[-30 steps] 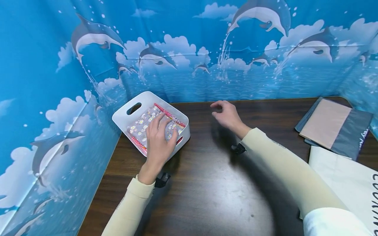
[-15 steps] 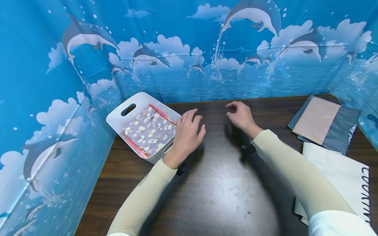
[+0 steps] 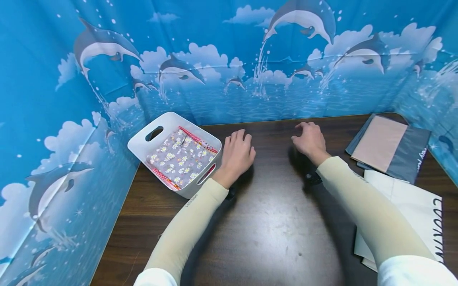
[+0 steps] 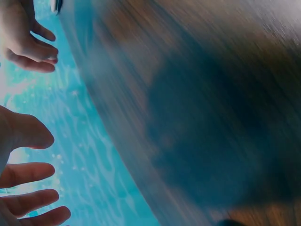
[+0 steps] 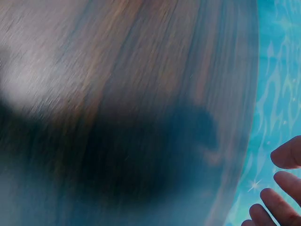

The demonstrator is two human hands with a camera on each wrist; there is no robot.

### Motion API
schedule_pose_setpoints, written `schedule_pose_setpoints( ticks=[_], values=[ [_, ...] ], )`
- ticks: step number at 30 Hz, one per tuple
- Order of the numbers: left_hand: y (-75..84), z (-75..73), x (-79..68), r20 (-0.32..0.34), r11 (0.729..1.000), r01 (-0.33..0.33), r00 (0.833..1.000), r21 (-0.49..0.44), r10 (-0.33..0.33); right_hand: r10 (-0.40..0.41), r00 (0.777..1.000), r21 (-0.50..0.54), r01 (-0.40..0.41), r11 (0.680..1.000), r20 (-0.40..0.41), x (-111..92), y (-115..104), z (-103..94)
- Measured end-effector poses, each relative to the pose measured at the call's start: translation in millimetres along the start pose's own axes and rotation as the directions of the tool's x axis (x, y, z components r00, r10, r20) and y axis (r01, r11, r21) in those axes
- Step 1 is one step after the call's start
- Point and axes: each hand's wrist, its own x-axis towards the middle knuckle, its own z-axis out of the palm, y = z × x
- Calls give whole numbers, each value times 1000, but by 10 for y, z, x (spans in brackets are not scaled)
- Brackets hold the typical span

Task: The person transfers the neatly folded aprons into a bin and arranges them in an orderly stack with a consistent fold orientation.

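My left hand (image 3: 237, 155) hovers just right of a white basket (image 3: 141, 143), holding nothing, its fingers loosely bent. Inside that basket lies a grey daisy-print cloth item (image 3: 179, 161) with red patterned edges. Further right, my right hand (image 3: 310, 141) hangs over the dark table with fingers relaxed and nothing in them. Spread fingers (image 4: 29, 175) of the left hand show in the left wrist view, with the other hand beyond them. In the right wrist view, the right hand's fingertips (image 5: 277, 205) appear at the lower right corner, apart from anything.
Dark grey and beige folded bags (image 3: 379, 145) lie at the table's back right. A white bag with black lettering (image 3: 400, 198) lies in front of them, partly behind the right forearm. A blue dolphin-print curtain (image 3: 222, 91) borders the wooden table (image 3: 272, 234).
My left hand has left the cloth item in the basket and moved right, past the basket's rim. My right hand has shifted right. The head view has turned slightly right.
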Motion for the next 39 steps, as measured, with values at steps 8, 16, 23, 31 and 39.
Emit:
schedule_pose_setpoints(
  ticks=[8,16,23,31,39],
  values=[
    [87,48,33,38,1000,-6,999,-7,6,33,999,-28,-34,999,-23,-41,154,-87],
    [120,167,10,81,1000,-12,997,-6,13,43,997,-65,-47,997,-57,-100,296,-131],
    [168,304,-23,127,999,-26,992,-19,28,60,993,-112,-72,991,-102,-145,438,-171],
    [195,414,-79,249,999,-47,968,18,41,97,984,-165,-121,979,-150,-148,545,-198],
    [209,471,-87,332,1000,-17,943,8,14,143,976,-223,-177,958,-164,-132,651,-299]
  ],
)
